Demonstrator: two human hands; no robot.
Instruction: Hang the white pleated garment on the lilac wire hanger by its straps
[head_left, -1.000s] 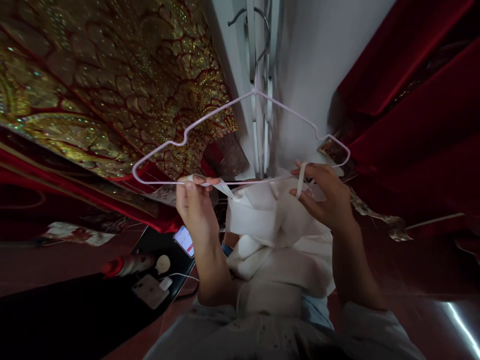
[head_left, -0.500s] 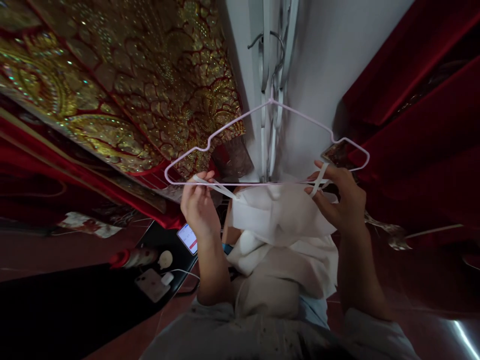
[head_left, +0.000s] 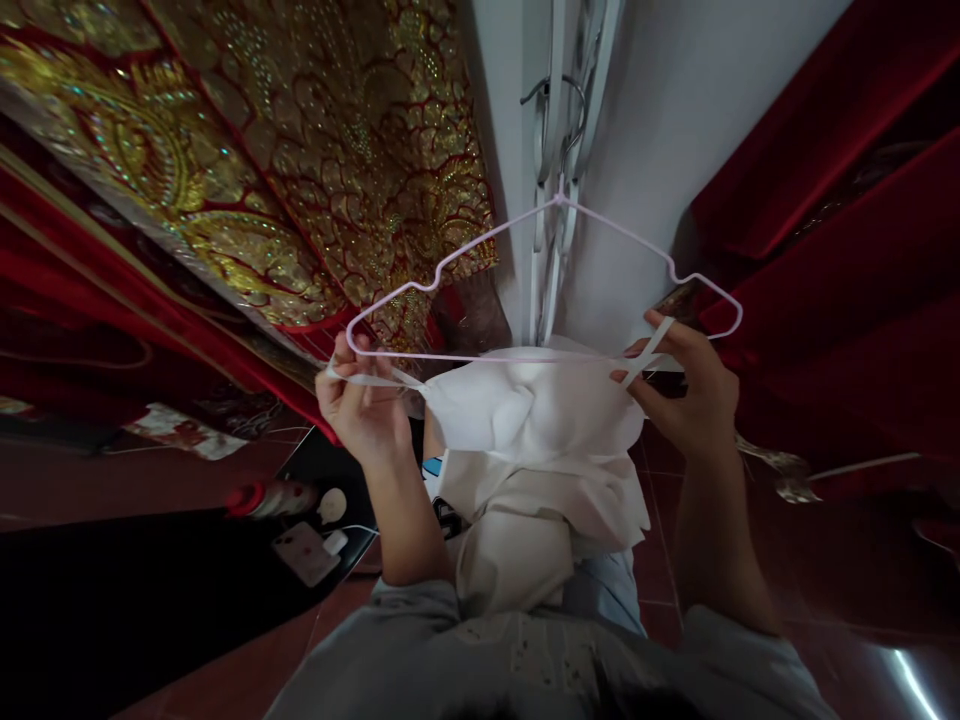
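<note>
A thin pink hanger (head_left: 480, 237) hangs in front of me by its metal hook. Below its bottom bar, a white garment with thin straps and molded cups (head_left: 525, 405) spreads over my lap, its lower part bunched in folds. My left hand (head_left: 367, 415) is closed on one strap, pulled out sideways near the hanger's left corner. On the other side, my right hand (head_left: 690, 385) pinches the second strap between thumb and fingers, right by the bar. Whether either strap crosses over the bar is hard to make out.
Gold-embroidered red clothing (head_left: 360, 150) hangs on the left, and dark red cloth (head_left: 840, 260) on the right. White metal uprights (head_left: 559, 240) stand against the wall behind the hanger. On a black bench (head_left: 150, 600) lie a phone (head_left: 307, 553) and a red-capped bottle (head_left: 266, 498).
My left hand has moved left and slightly down, drawing its strap outward. The garment's top looks more spread and flatter. My right hand stays nearly in place.
</note>
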